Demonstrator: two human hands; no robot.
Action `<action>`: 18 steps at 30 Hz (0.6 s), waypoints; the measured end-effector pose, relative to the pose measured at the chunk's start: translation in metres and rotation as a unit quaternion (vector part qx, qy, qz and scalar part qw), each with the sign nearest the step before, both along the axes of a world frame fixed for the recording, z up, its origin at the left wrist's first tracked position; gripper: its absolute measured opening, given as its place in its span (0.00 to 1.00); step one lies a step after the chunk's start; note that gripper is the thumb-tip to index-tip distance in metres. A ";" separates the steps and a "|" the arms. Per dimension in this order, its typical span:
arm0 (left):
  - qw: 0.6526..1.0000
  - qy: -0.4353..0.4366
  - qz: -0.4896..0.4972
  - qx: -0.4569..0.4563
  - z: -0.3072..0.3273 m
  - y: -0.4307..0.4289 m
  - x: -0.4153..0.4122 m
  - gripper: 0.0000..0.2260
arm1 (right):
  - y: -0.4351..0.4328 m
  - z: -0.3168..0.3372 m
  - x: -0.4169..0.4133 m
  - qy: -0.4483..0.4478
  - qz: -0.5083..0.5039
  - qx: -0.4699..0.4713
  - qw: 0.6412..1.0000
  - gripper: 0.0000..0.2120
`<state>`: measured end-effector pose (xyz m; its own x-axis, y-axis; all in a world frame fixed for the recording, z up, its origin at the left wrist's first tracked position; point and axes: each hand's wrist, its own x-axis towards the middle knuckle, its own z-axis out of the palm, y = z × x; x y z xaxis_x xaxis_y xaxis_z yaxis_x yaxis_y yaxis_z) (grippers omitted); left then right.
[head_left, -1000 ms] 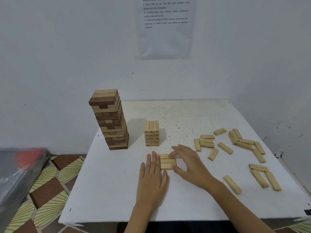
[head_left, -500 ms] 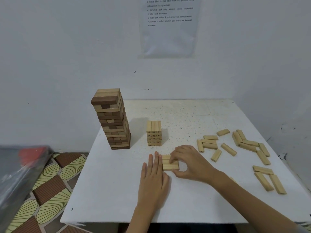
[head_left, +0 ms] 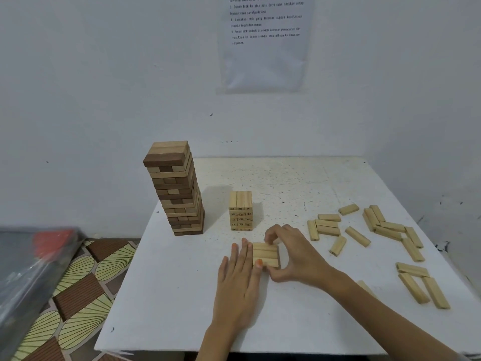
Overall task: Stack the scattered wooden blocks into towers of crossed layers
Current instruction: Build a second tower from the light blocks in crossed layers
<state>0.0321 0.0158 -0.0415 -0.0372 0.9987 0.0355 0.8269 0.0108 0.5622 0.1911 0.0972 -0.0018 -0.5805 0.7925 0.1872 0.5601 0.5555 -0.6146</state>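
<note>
A flat layer of three pale wooden blocks [head_left: 265, 254] lies side by side on the white table [head_left: 169, 295]. My left hand [head_left: 239, 280] lies flat with straight fingers pressed against the layer's left edge. My right hand [head_left: 294, 254] curls round the layer's right side, fingertips on its far edge and thumb at its near edge. Behind it stands a short pale tower [head_left: 241, 210] with numbered block ends. Further left rises a tall tower of dark and pale crossed layers [head_left: 175, 187]. Several loose pale blocks [head_left: 369, 230] lie scattered to the right.
More loose blocks [head_left: 423, 285] lie near the table's right front corner, one partly hidden under my right forearm. A printed sheet [head_left: 264, 43] hangs on the white wall. A grey plastic-wrapped thing [head_left: 31, 269] sits at the left over a patterned floor [head_left: 86, 290].
My right hand has closed in round the three-block layer, squaring it against my left hand. The camera has shifted slightly; the towers stand unchanged.
</note>
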 end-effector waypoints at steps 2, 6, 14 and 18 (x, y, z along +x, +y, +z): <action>0.995 -0.103 0.009 0.014 0.006 -0.001 0.000 0.33 | -0.001 0.006 -0.001 0.014 -0.004 0.006 1.000 0.22; 0.938 -0.339 0.029 0.070 0.020 -0.002 0.000 0.22 | 0.001 0.028 -0.009 0.038 0.009 0.020 0.999 0.23; 0.917 -0.361 0.063 0.155 0.044 0.023 -0.009 0.21 | 0.023 0.060 -0.027 0.056 0.024 0.079 0.995 0.22; 0.908 -0.377 0.078 0.162 0.055 0.036 -0.012 0.18 | 0.037 0.071 -0.035 0.054 0.023 0.061 0.996 0.23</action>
